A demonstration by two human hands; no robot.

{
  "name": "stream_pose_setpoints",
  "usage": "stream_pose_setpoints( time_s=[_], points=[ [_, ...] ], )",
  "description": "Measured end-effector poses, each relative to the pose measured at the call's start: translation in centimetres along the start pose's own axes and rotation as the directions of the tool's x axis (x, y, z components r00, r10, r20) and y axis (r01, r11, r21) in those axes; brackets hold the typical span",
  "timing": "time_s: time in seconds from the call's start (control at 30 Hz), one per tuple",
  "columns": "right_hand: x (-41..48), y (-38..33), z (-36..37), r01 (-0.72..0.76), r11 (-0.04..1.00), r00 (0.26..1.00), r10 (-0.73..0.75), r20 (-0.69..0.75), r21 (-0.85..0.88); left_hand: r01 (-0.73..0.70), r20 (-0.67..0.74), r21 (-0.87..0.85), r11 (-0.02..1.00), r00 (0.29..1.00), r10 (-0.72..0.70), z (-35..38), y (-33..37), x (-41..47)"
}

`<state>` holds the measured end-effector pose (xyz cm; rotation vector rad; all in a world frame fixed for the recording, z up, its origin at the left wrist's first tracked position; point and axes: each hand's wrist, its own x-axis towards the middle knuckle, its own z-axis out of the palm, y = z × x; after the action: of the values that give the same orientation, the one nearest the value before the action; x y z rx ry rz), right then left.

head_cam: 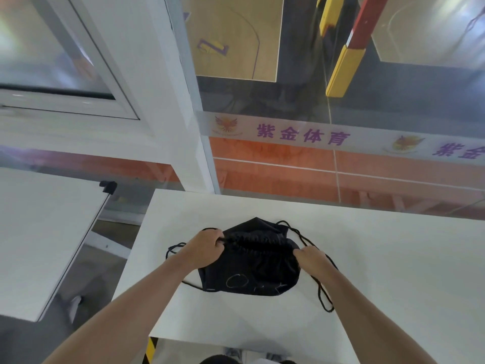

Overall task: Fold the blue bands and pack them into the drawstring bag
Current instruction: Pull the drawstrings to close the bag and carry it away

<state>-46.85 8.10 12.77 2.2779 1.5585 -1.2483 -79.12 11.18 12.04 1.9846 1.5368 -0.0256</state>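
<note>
Fingers (218, 239) on gathered drawstring bag (252, 274)

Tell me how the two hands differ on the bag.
The left hand grips the left end of the bag mouth; the right hand grips the right end. The left hand sits slightly farther up the table than the right hand. Both curl round the gathered black fabric.
</note>
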Motion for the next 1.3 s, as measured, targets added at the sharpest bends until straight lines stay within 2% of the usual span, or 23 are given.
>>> stream_pose_setpoints(
  time_s=[0.1,0.23,0.3,0.37,0.43,0.57,0.67,0.77,0.9,1.0,1.07,1.17,1.23,1.3],
  points=[
    [-0.9,-0.1,0.0,0.050,0.998,0.999,-0.050,-0.009,-0.025,-0.049,-0.045,0.048,0.998,0.998,0.051,-0.5,1.3,-0.6],
    [-2.0,0.7,-0.4,0.145,0.989,0.985,-0.147,-0.092,-0.024,-0.103,-0.087,0.166,0.981,0.989,0.119,-0.8,1.2,-0.4],
    [-2.1,1.5,-0.9,0.166,0.986,0.978,-0.166,-0.131,-0.006,-0.108,-0.085,0.252,0.962,0.987,0.133,-1.4,0.4,-0.5],
    [-2.2,2.1,-1.7,0.195,0.981,0.967,-0.192,-0.167,0.004,-0.101,-0.081,0.269,0.958,0.989,0.127,-2.2,-0.1,-0.7],
    [-2.1,2.9,-2.8,0.200,0.980,0.958,-0.192,-0.214,0.020,-0.030,-0.141,0.247,0.969,0.988,0.066,-3.2,-0.7,-1.1],
    [-0.9,6.9,-5.0,0.121,0.988,0.955,-0.089,-0.282,0.098,0.139,-0.235,0.217,0.966,0.968,-0.087,-4.6,-4.2,-2.2],
    [-0.2,8.3,-5.8,0.101,0.984,0.946,-0.049,-0.320,0.147,0.226,-0.297,0.243,0.943,0.943,-0.150,-4.9,-5.5,-2.7],
    [0.3,7.7,-5.4,0.096,0.988,0.936,-0.047,-0.349,0.125,0.290,-0.267,0.230,0.929,0.937,-0.226,-4.2,-5.6,-2.6],
    [0.1,7.2,-4.6,0.055,0.995,0.958,-0.074,-0.276,-0.078,0.298,-0.179,0.285,0.911,0.950,-0.255,-2.5,-5.4,-2.7],
    [-0.1,6.1,-3.8,0.065,0.981,0.972,-0.105,-0.212,-0.185,0.247,-0.126,0.309,0.918,0.968,-0.218,-0.9,-3.5,-1.8],
    [-0.2,4.7,-3.2,0.096,0.966,0.970,-0.145,-0.193,-0.242,0.156,-0.097,0.166,0.974,0.985,-0.141,-0.3,-1.6,-0.9],
    [-0.4,1.9,-2.2,0.250,0.925,0.946,-0.297,-0.132,-0.286,0.003,-0.015,-0.016,1.000,1.000,-0.003,0.4,2.0,-0.3],
    [-0.6,0.0,-1.1,0.354,0.872,0.924,-0.383,-0.021,-0.338,-0.066,0.014,0.024,0.997,0.998,0.066,1.4,4.3,-0.3],
    [-0.2,-1.0,0.3,0.369,0.841,0.925,-0.375,0.065,-0.396,-0.117,0.032,0.116,0.986,0.993,0.114,2.7,5.8,0.0]
  ],
)
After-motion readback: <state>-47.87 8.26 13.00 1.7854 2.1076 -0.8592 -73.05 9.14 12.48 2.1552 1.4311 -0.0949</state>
